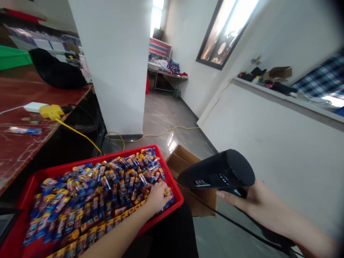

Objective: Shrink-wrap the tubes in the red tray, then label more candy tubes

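Observation:
Small clear tubes with yellow caps and blue wrapping [118, 179] fill a red tray [170, 172] in a loose heap. Along its near side, a neat row of the same tubes [91, 234] stands side by side. At the right end of that row my left hand [157, 197] reaches in, fingers curled down among the tubes; what they grip is hidden. My right hand [249, 200] grips the handle of a black hair dryer [212, 172], whose barrel points left over the tray's right side. A black cord trails from it.
An open cardboard box [185, 157] stands on the floor beyond the dryer. On the left, a worn red table [16, 143] carries a yellow plug adapter [51, 111] and a single tube [25, 130]. A yellow cable [161, 134] crosses the floor near a white pillar [115, 71].

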### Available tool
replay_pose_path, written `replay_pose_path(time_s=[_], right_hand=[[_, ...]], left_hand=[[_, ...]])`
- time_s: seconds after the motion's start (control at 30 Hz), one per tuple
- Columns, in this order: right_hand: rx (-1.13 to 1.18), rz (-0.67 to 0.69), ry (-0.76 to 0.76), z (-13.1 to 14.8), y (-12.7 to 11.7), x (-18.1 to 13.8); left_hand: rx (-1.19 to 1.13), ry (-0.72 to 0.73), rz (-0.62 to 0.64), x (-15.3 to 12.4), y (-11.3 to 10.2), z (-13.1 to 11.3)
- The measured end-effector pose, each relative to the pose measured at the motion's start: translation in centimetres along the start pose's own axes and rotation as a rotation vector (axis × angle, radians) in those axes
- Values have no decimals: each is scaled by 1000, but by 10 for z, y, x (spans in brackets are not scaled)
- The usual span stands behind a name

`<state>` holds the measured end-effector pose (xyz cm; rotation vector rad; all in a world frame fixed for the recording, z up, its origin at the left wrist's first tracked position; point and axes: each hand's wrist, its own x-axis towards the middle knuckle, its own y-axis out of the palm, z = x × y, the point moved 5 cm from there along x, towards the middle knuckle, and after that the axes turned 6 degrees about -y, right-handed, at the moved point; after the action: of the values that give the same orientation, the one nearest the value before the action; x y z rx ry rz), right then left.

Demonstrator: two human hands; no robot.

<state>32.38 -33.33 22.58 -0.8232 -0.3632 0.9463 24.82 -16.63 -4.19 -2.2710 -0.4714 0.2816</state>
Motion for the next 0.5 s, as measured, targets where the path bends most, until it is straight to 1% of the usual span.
replay_pose_path(time_s=[0.1, 0.2, 0.27, 0.43, 0.5], right_hand=[[10, 80, 4, -1, 4, -2], [35, 101, -19, -3, 7, -3], [67, 109, -27, -3, 8, -4], [74, 68, -2, 5, 6, -4], [90, 20, 4, 9, 4, -3]], left_hand=[[-53, 96, -1, -9, -12, 3], [-118, 213, 3, -16, -26, 3], [-139, 292, -21, -22, -39, 4], [-37, 515, -85, -47, -79, 14], [26, 564, -140, -56, -90, 19]])
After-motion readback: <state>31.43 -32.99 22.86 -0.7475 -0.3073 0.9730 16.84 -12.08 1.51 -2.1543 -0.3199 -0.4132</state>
